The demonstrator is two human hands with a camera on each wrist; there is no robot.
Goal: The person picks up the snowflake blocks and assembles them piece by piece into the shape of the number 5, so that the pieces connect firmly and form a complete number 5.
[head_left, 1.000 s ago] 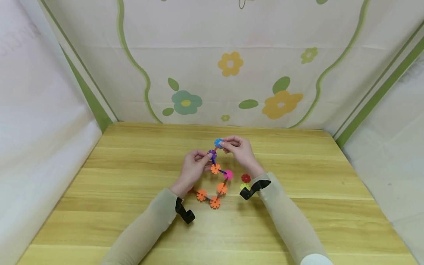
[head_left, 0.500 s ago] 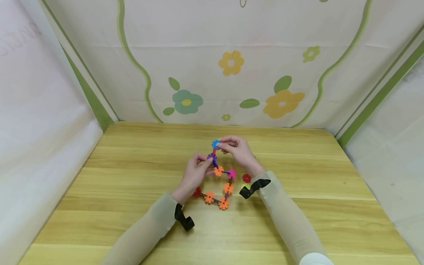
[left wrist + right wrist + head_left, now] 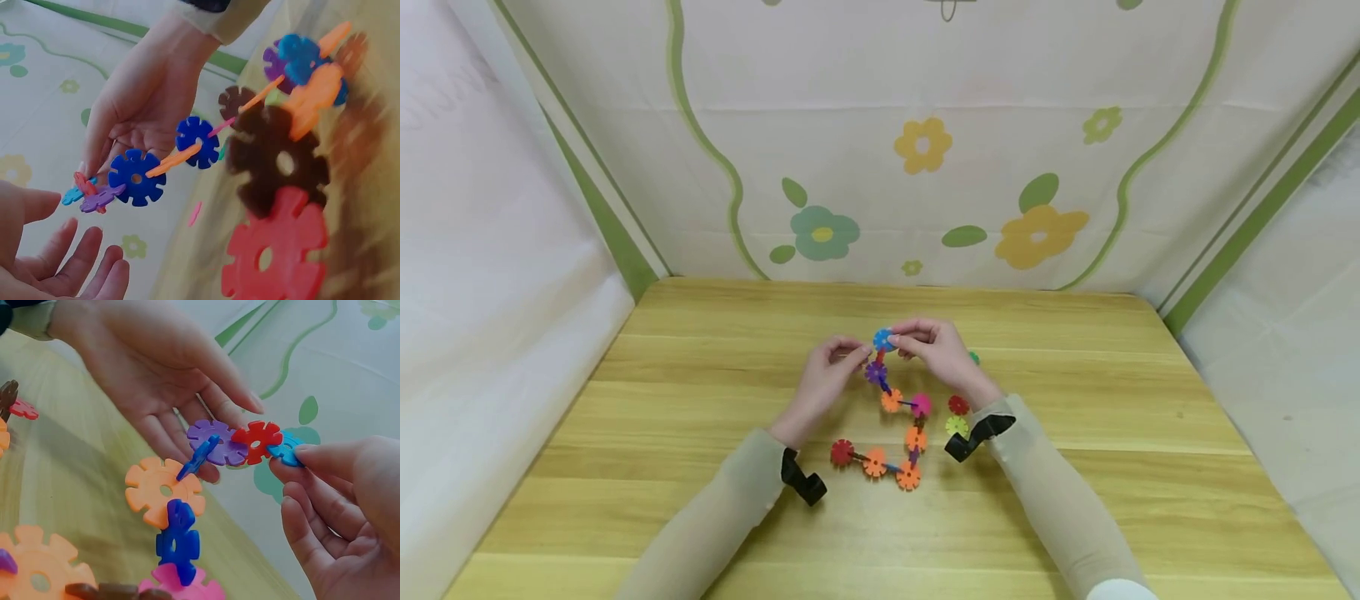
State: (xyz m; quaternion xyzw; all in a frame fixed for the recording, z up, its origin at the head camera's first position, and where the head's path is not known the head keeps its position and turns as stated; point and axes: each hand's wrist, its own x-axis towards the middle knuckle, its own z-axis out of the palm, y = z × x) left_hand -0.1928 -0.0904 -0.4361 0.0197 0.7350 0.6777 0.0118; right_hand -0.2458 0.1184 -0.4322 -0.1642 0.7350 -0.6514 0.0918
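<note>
A chain of notched plastic discs hangs from my right hand [image 3: 942, 354], which pinches the light blue disc [image 3: 883, 339] at its top end between thumb and fingers. Below it come a red disc [image 3: 257, 442], a purple disc [image 3: 876, 372], a dark blue one [image 3: 137, 178] and an orange one [image 3: 892, 400]. Farther along are a pink disc [image 3: 921, 406] and more orange ones, ending in a red disc [image 3: 842, 452]. My left hand [image 3: 824, 379] is beside the purple disc; in the wrist views its fingers are spread apart, holding nothing.
On the wooden table [image 3: 700, 500], a loose red disc [image 3: 958, 405] and a yellow-green disc [image 3: 957, 426] lie by the right wrist. A green disc [image 3: 974, 357] shows partly behind the right forearm. Printed white cloth [image 3: 850, 167] stands behind the table.
My left hand has let go of the purple disc and moved slightly left. The right hand has come a little toward me with the light blue disc, and the chain has shifted lower in view.
</note>
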